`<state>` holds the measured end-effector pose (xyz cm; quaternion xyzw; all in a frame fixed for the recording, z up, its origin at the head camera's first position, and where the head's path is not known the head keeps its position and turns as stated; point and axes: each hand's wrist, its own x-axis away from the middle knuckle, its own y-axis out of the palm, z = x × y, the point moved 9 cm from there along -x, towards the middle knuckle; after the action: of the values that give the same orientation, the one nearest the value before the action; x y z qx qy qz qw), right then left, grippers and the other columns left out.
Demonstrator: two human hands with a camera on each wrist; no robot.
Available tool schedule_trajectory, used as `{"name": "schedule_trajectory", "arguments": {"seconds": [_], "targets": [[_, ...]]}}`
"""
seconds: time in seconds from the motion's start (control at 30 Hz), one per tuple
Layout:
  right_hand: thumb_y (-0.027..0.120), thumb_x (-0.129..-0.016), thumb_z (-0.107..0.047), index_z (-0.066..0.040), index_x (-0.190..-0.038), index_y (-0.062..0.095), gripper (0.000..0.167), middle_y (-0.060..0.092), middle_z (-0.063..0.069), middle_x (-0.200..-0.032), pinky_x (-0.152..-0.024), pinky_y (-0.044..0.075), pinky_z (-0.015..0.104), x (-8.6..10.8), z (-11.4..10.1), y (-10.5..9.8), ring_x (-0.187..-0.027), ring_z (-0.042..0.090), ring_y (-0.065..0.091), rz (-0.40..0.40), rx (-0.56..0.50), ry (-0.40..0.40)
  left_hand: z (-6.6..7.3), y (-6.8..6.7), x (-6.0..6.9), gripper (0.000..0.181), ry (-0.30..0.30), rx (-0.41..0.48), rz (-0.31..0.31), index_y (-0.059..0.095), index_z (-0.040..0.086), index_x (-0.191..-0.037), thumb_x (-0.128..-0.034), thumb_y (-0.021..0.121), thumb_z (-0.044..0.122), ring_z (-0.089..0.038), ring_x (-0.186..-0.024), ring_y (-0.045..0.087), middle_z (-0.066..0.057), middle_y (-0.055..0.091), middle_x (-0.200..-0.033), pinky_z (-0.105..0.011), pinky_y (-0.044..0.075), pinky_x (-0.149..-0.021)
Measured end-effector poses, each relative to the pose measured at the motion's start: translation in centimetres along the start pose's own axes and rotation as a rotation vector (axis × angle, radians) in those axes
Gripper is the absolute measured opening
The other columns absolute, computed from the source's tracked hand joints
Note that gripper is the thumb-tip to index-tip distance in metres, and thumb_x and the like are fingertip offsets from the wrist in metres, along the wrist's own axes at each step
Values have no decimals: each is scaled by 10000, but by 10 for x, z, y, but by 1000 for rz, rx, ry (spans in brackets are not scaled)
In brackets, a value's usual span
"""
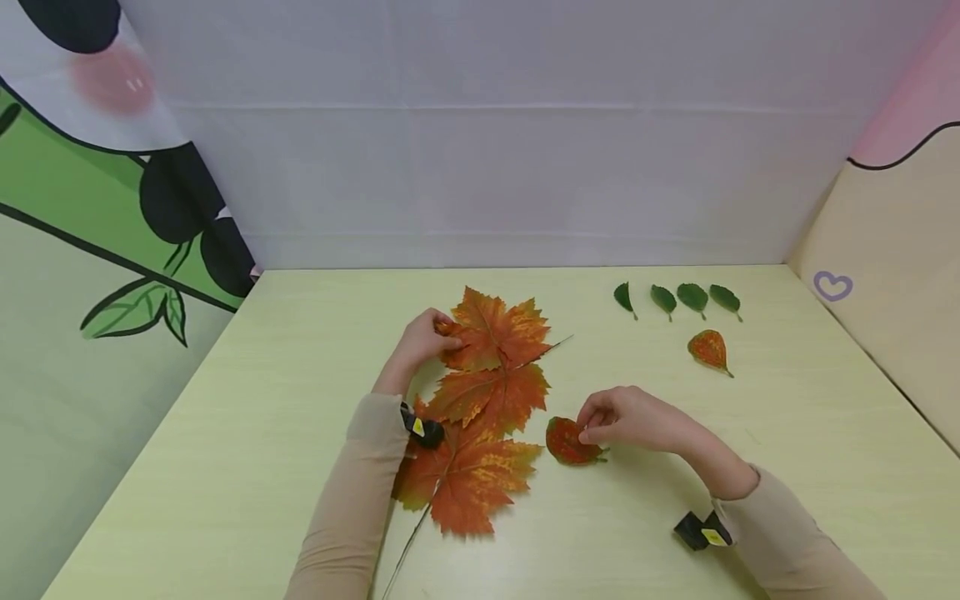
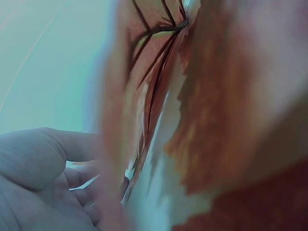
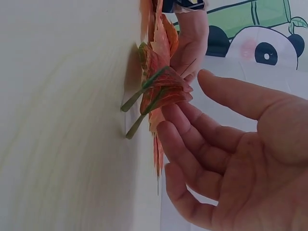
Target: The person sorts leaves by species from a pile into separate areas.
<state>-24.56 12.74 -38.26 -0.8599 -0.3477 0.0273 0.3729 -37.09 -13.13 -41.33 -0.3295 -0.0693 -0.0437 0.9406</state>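
A branch of large orange maple leaves (image 1: 495,400) lies flat on the table, its thin stem towards the near edge. My left hand (image 1: 422,342) pinches the left edge of the uppermost leaf between thumb and fingers; that leaf partly hides the fingers in the left wrist view. To the right of the branch, my right hand (image 1: 637,419) is over a small red leaf (image 1: 564,440). Two green stalks (image 3: 136,126) show in the right wrist view, so two small leaves lie together there. The right fingertips touch their edge, while the thumb stands apart from them.
Several small green leaves (image 1: 692,296) lie in a row at the back right of the pale table (image 1: 300,375). Below them is a single orange-red leaf (image 1: 708,348). A grey-white cloth wall (image 1: 480,183) rises behind the table, with printed panels at both sides.
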Motion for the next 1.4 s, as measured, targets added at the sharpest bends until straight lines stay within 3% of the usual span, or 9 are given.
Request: {"name": "schedule_trajectory", "arguments": {"seconds": [0.3, 0.57, 0.73, 0.83, 0.97, 1.13, 1.3, 1.4], "targets": [[656, -828, -217, -123, -850, 651, 96, 640, -43, -739, -606, 436, 240, -2, 4, 6, -679, 121, 564, -21, 32, 0, 7, -7, 1, 477, 20, -4, -14, 432, 39, -1205, -820, 671, 184, -314, -1034, 464, -190, 442, -1265, -404, 422, -824], [635, -844, -185, -128, -799, 635, 73, 598, -26, -685, -562, 391, 225, -2, 5, 9, -600, 86, 473, -39, 37, 5, 4, -9, 2, 690, -37, 29, -63, 279, 59, -1357, -816, 679, 211, -319, -1109, 456, -189, 375, -1353, -449, 391, -920], [646, -833, -190, -125, -760, 618, 102, 582, -21, -655, -543, 368, 225, -1, 4, 9, -579, 89, 450, -40, 26, 17, -1, -10, 1, 716, -80, 183, -60, 242, 48, -1386, -819, 672, 130, -325, -1096, 508, -211, 344, -1366, -424, 409, -927], [658, -824, -195, -117, -742, 600, 127, 555, -41, -631, -535, 353, 224, -1, 3, 7, -569, 90, 436, -36, 25, 20, -4, -8, 0, 667, -116, 296, -67, 258, 30, -1380, -836, 641, 80, -292, -1009, 569, -223, 339, -1360, -394, 435, -913], [673, -811, -197, -110, -724, 568, 161, 503, -71, -606, -525, 328, 219, 0, 3, 4, -557, 85, 408, -21, 30, 23, -6, -7, -1, 630, -150, 435, -66, 261, 20, -1388, -856, 598, 36, -172, -847, 608, -230, 443, -1275, -367, 449, -906], [678, -806, -196, -104, -720, 556, 176, 474, -76, -597, -521, 314, 217, 1, 2, 1, -550, 81, 387, -12, 20, 21, -14, -8, 0, 718, -216, 626, -40, 152, 35, -1435, -863, 585, 23, -72, -748, 623, -179, 543, -1142, -330, 450, -908], [674, -812, -199, -105, -722, 570, 166, 442, -74, -590, -517, 303, 214, 3, -1, -1, -540, 79, 362, -10, 17, 14, -23, -12, 3, 803, -277, 729, 28, 76, 31, -1449, -851, 612, 50, -64, -659, 622, -37, 599, -887, -263, 501, -771], [668, -818, -198, -110, -739, 601, 136, 466, -71, -600, -522, 313, 215, 4, -2, -3, -554, 85, 379, -9, 12, 15, -26, -13, 5, 758, -295, 736, 52, 131, 24, -1442, -860, 612, 90, -55, -645, 604, -5, 601, -852, -215, 496, -703]]}}
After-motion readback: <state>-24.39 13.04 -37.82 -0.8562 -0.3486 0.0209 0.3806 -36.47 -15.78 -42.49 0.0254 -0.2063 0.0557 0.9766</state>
